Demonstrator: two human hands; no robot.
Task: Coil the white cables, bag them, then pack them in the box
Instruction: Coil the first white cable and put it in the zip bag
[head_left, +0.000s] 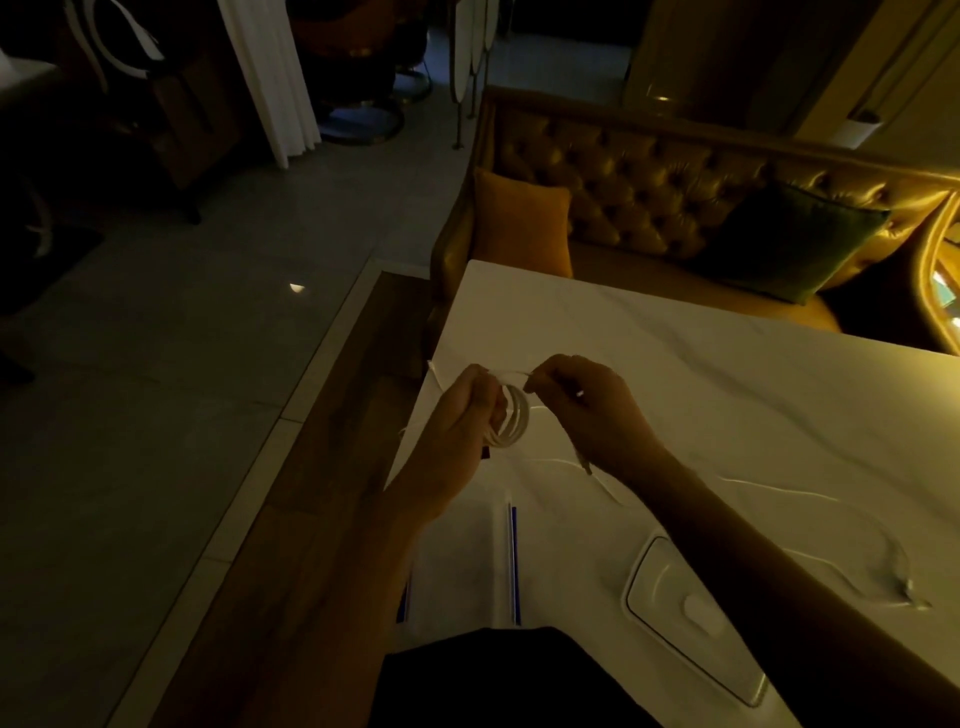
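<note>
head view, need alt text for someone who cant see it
Two bare hands coil a white cable above a white table: the left hand holds the coil, the right hand pinches the strand. Zip bags, another loose cable and a white tray lie nearby.

Dim, yellow-tinted view; warm light from right, wide-angle edge distortion.

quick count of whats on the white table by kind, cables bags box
white cables: 2, one coiled in the hands, one loose on the table
zip bags: 2, with blue strips and
box: 1, white
total: 5
</note>
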